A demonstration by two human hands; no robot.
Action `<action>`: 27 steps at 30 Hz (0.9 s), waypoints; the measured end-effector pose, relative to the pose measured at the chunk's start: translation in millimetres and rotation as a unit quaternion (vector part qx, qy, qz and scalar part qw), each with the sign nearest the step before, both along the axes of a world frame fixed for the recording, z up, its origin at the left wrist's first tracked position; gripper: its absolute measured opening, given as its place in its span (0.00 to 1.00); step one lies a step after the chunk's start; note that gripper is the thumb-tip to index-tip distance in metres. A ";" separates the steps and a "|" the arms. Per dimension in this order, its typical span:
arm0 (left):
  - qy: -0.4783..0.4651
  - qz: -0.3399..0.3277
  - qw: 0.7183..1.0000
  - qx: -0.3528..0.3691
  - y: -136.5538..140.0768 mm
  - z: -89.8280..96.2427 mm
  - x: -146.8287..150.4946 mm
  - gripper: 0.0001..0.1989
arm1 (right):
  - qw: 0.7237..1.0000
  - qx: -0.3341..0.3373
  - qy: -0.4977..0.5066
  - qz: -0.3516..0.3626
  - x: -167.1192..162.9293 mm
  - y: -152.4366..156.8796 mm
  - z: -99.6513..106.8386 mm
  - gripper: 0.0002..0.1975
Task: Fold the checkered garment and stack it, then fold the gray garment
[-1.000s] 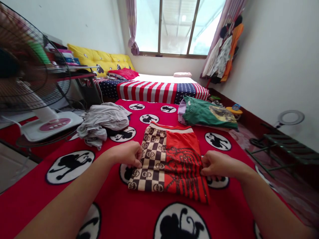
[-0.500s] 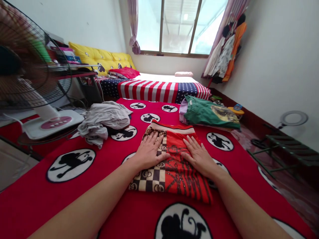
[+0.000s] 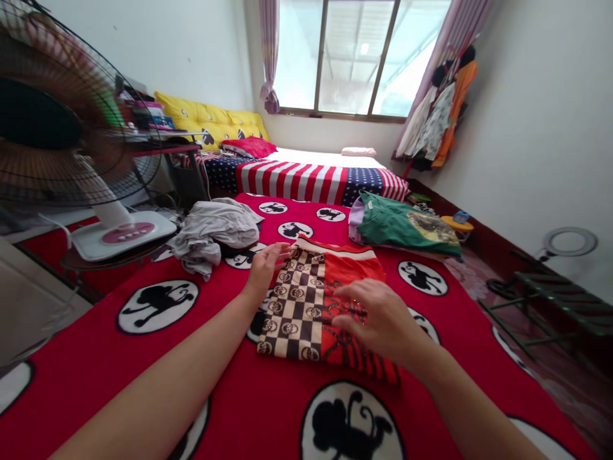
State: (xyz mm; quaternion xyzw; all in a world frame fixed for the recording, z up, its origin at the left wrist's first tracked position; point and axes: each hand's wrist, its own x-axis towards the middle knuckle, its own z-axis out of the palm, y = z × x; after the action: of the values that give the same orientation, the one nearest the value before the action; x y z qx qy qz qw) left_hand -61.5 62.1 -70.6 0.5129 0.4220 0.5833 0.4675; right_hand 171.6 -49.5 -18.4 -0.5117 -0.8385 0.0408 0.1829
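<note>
On the checkered garment [image 3: 297, 295] spreads dark, unreadable print [image 3: 339, 348].

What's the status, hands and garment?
Left hand near waistband; right hand open over red half. Garment flat on blanket. Grey clothes, green shirt lie apart.

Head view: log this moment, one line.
checkered-and-red garment: flat on monkey-print blanket | left hand: at left end of waistband | right hand: over red half

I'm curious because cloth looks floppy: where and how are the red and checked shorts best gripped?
Probably the pale waistband at the far edge, pinched at both ends, coming in from the left and right sides. The shorts lie nearly flat and that band spans their width; the left hand is near its left end.
</note>
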 end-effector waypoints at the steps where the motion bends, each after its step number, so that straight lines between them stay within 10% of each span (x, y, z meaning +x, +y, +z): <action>1: -0.030 0.013 0.999 -0.015 1.4 -0.6 -4.1 0.26 | 0.999 -0.030 -0.028 0.023 -10.8 -11.7 5.8 0.18; 12: -0.019 0.018 1.000 -0.009 5.0 -9.9 -4.1 0.24 | 0.985 0.037 -0.150 0.076 -40.9 -19.3 -41.7 0.09; 21: -0.038 0.030 0.999 0.001 9.0 -11.3 -1.7 0.25 | 0.972 -0.056 0.215 0.076 -14.8 2.9 -41.4 0.10; 27: -0.074 0.035 0.997 0.004 15.7 -15.7 -3.4 0.22 | 0.864 -0.167 0.473 -0.048 -19.2 29.5 12.7 0.10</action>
State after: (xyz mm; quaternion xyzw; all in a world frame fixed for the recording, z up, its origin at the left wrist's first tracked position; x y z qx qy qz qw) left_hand -64.9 77.8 -86.3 0.4551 0.4014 0.6378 0.4744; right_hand 152.4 -20.0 -5.8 -0.4939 -0.6062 0.4085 0.4708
